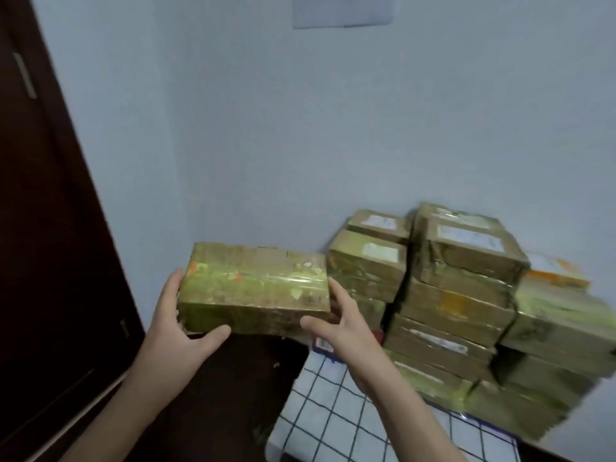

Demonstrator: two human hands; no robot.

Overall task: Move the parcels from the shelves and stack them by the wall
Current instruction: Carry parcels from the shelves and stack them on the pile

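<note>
step: carry to stack | parcel [256,288] held in air, left of the stack [460,295] by the wall [300,128], not yet on it | left grip [173,315] and right grip [340,318] each clasp one end | next, likely: swing right, set flat on the lower left column, edges flush

Perhaps a storeroom: stacked parcels [460,295], bare wall [333,128]

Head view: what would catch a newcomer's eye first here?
The tape-wrapped parcel held mid-frame, the left hand gripping its left end and the right hand its right. Next, the stack of parcels against the pale wall at right, standing on a checked cloth.
</note>
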